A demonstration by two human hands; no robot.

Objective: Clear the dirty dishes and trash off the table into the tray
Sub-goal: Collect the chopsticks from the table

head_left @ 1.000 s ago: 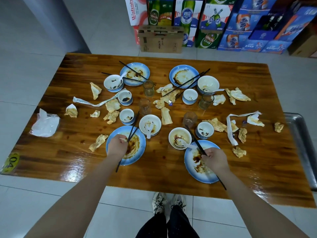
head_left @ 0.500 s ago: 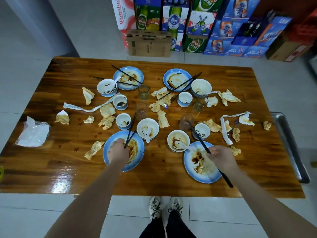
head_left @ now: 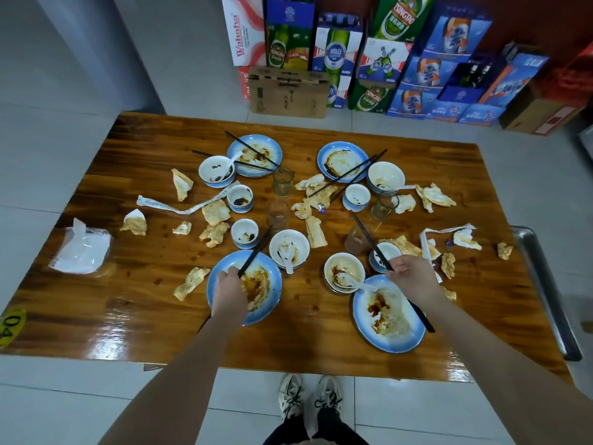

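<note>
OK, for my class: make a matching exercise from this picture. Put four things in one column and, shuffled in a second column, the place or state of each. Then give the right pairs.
Things
1. plastic bag
2. cardboard box
3. left hand
4. metal tray

Place or state
A. on the floor beyond the far edge of the table
B. beside the table's right edge
C. grips black chopsticks over a blue plate
D. lies on the table by its left edge

Pairs: 1-D, 2-A, 3-C, 4-B
</note>
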